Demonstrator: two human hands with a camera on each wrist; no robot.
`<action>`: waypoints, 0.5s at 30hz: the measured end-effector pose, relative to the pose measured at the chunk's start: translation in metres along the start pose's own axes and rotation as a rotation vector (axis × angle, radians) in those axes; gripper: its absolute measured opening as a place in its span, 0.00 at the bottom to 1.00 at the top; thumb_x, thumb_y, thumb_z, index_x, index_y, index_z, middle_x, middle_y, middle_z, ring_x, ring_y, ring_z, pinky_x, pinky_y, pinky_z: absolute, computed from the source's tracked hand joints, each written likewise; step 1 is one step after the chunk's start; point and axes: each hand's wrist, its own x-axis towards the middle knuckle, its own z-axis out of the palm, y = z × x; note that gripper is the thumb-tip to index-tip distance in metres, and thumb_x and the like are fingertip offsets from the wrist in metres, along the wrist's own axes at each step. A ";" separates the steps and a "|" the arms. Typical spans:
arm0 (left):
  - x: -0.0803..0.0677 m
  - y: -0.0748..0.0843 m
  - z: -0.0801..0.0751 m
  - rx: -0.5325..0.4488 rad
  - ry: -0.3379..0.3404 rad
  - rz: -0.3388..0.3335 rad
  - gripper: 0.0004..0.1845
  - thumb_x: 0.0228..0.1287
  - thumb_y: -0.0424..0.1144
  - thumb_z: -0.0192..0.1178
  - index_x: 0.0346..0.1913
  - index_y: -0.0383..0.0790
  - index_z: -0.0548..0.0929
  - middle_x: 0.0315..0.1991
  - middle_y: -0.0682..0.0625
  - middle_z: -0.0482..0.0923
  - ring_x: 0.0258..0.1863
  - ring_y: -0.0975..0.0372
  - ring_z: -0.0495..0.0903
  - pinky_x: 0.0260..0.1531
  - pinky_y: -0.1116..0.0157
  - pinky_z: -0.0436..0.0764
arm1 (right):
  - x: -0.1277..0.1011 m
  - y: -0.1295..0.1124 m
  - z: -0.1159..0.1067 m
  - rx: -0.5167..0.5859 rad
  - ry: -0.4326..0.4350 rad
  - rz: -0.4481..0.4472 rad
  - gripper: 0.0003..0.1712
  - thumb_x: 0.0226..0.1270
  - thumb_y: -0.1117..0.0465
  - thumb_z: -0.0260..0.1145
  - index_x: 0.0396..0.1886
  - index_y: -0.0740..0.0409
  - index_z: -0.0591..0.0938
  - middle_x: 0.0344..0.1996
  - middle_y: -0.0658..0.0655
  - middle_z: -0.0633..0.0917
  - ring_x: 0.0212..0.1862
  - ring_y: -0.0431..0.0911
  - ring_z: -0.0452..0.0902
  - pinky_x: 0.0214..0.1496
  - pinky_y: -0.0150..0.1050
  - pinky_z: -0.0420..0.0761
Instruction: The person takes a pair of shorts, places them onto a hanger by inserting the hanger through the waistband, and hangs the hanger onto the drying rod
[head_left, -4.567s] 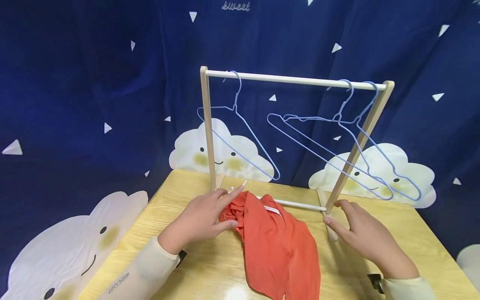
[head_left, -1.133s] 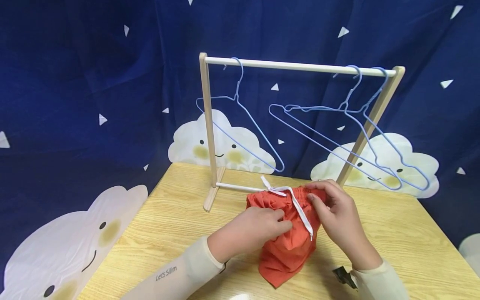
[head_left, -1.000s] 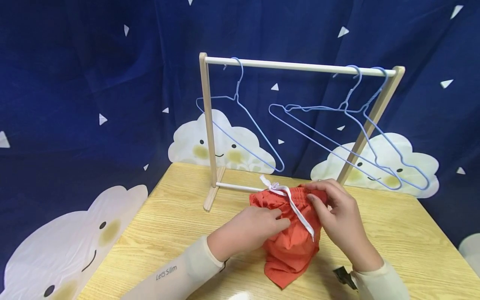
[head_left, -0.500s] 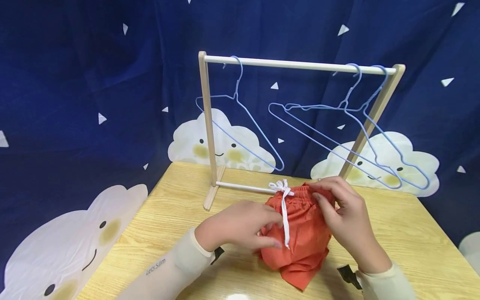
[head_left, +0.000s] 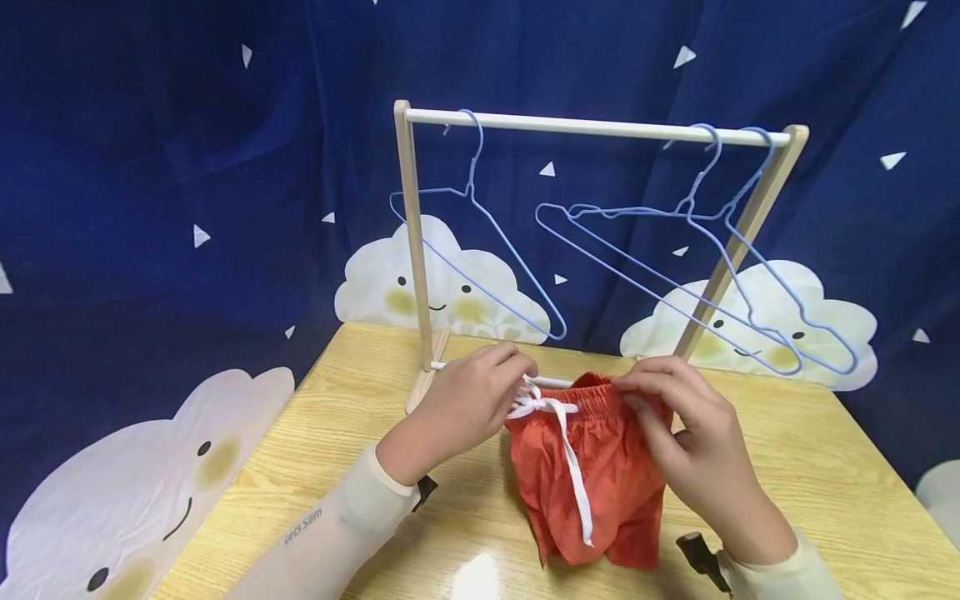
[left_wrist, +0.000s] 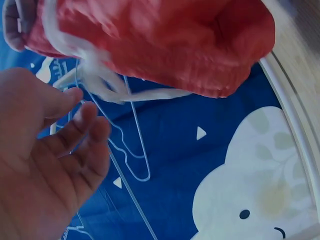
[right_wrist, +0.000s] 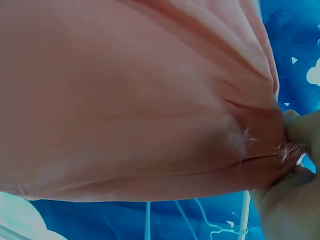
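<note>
While both hands lift orange shorts point(head_left: 592, 467) off table point(head_left: 825, 467) near rack point(head_left: 408, 250) | left hand point(head_left: 465, 408) pinches waistband left | right hand point(head_left: 690, 433) pinches waistband right, fingers curled | drawstring point(head_left: 573, 467) dangles

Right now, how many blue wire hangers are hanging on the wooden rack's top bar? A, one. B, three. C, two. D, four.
B: one hanger hooks near the left post of the rack, and two more hook close together near the right post.
</note>
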 end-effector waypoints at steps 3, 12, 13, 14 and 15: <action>0.000 -0.008 0.000 -0.013 -0.095 -0.031 0.14 0.74 0.28 0.64 0.56 0.47 0.87 0.49 0.54 0.83 0.44 0.61 0.85 0.41 0.64 0.87 | 0.000 -0.005 -0.001 0.026 -0.003 -0.034 0.28 0.54 0.89 0.68 0.49 0.62 0.91 0.46 0.59 0.87 0.49 0.39 0.81 0.49 0.22 0.79; -0.007 -0.030 -0.009 -0.286 -0.464 -0.059 0.17 0.74 0.27 0.60 0.56 0.51 0.86 0.58 0.55 0.84 0.60 0.61 0.82 0.63 0.58 0.82 | 0.001 -0.012 -0.002 0.054 0.008 -0.120 0.10 0.73 0.74 0.68 0.48 0.65 0.91 0.45 0.61 0.86 0.47 0.41 0.80 0.46 0.22 0.79; -0.007 -0.031 -0.010 -0.317 -0.496 -0.063 0.15 0.76 0.30 0.59 0.57 0.50 0.86 0.58 0.55 0.84 0.59 0.61 0.83 0.63 0.58 0.82 | 0.001 -0.013 -0.002 0.055 0.011 -0.123 0.08 0.77 0.70 0.67 0.48 0.65 0.91 0.45 0.61 0.86 0.46 0.42 0.80 0.46 0.22 0.79; -0.007 -0.031 -0.010 -0.341 -0.525 -0.067 0.14 0.78 0.32 0.59 0.58 0.50 0.85 0.59 0.55 0.85 0.59 0.62 0.83 0.63 0.58 0.82 | 0.001 -0.013 -0.002 0.056 0.015 -0.126 0.08 0.76 0.71 0.67 0.48 0.65 0.91 0.45 0.62 0.86 0.47 0.41 0.80 0.46 0.22 0.79; -0.007 -0.031 -0.009 -0.359 -0.551 -0.067 0.13 0.80 0.34 0.58 0.59 0.50 0.85 0.59 0.55 0.85 0.58 0.62 0.83 0.63 0.59 0.82 | 0.001 -0.013 -0.001 0.056 0.019 -0.129 0.09 0.74 0.73 0.68 0.48 0.65 0.91 0.45 0.62 0.86 0.47 0.41 0.81 0.47 0.22 0.79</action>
